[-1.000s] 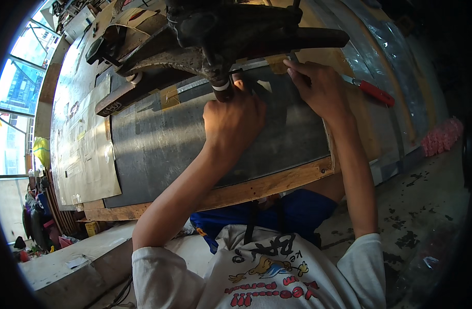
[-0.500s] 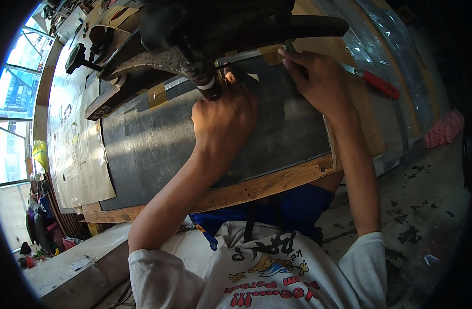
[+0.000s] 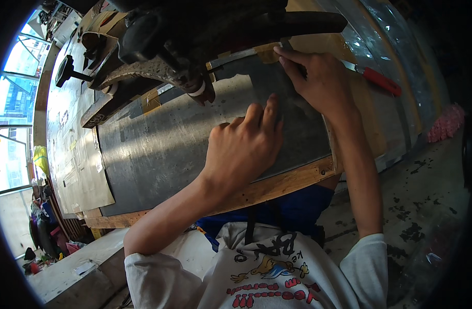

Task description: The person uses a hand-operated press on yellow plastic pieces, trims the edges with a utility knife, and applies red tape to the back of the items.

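My left hand (image 3: 246,141) hovers over or rests on a dark flat board (image 3: 148,154); contact cannot be made out. Its index finger is stretched away from me, the others are partly bent, and nothing shows in it. At the board's far right corner is my right hand (image 3: 321,77), index finger and thumb apart at the tips, beside a brown tape patch (image 3: 269,54). Its remaining fingers curl under, partly hidden. Above the far edge stands a dark metal clamp frame (image 3: 148,72) with a black knob (image 3: 65,71) and a white-ringed rod (image 3: 197,91).
A wooden strip (image 3: 277,188) edges the board near me. Brown paper (image 3: 84,175) covers the left surface. To the right lie a red-handled tool (image 3: 381,81) with a metal blade and clear plastic sheeting (image 3: 349,26). A pink fluffy bundle (image 3: 445,122) sits farther right.
My left hand has come back from the white-ringed rod, toward me and to the right over the board. My right hand stays at the corner. The view has shifted slightly.
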Demonstrator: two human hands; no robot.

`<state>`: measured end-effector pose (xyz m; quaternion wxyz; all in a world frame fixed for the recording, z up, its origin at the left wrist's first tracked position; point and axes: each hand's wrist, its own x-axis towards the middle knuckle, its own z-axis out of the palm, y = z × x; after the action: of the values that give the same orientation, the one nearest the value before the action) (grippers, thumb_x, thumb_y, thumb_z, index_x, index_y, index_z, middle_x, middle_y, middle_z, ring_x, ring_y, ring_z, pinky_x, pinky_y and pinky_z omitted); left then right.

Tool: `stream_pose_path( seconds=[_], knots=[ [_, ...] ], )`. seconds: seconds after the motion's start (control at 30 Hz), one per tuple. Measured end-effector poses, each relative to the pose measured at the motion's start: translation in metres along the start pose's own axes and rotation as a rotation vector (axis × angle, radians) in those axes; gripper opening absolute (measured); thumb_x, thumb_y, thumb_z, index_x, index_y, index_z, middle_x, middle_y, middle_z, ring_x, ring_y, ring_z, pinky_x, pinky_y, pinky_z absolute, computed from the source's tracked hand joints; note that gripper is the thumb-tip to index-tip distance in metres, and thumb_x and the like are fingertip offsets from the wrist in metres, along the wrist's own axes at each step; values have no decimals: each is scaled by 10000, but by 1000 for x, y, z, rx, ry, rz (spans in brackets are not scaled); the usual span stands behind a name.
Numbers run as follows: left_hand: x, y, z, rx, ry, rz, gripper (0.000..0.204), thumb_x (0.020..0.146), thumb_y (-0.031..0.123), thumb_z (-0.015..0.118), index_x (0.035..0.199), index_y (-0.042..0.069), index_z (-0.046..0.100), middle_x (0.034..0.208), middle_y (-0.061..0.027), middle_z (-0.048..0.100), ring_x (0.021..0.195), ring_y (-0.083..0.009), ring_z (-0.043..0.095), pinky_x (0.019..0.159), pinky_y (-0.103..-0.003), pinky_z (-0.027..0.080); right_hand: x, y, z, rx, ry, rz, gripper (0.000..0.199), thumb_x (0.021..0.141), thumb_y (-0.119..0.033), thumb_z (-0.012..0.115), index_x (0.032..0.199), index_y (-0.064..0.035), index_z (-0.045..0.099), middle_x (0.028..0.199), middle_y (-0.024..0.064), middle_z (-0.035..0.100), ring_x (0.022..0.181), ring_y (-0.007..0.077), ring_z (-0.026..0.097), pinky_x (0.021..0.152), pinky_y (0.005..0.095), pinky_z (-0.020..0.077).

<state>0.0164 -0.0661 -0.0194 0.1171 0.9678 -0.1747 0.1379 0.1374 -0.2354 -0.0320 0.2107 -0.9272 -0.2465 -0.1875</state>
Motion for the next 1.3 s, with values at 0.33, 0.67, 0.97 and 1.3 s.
stream_pose_path(
  seconds=[0.33,0.67,0.97,1.3],
  knots=[
    [-4,0,-4,-85,-118,265,523,866,85,614,1370,-12,512,811,-78,680,623,-184,708,537,-306,577,1,-2,-4,63,33,-43,218,917,-215,679,1115,-179,761,539,121,579,472,275,577,502,385,450],
    [-3,1,-11,-149,-250,294,587,859,80,596,1417,-35,456,797,-92,664,629,-211,701,527,-344,582,2,-5,-7,110,-1,8,205,889,-183,672,1068,-140,763,589,156,625,568,343,645,595,434,531],
    [-3,2,-15,-161,-318,267,618,853,71,596,1439,-31,429,778,-87,646,615,-207,688,526,-346,578,1,-2,-3,180,41,-14,226,881,-149,668,1091,-131,751,612,161,637,583,345,654,608,440,540],
    [-3,1,-11,-138,-240,293,608,841,62,590,1427,-24,452,789,-83,651,628,-205,693,537,-346,584,1,-5,-10,204,-2,25,217,880,-122,679,1086,-95,739,803,194,697,651,363,670,621,418,535]
  ],
)
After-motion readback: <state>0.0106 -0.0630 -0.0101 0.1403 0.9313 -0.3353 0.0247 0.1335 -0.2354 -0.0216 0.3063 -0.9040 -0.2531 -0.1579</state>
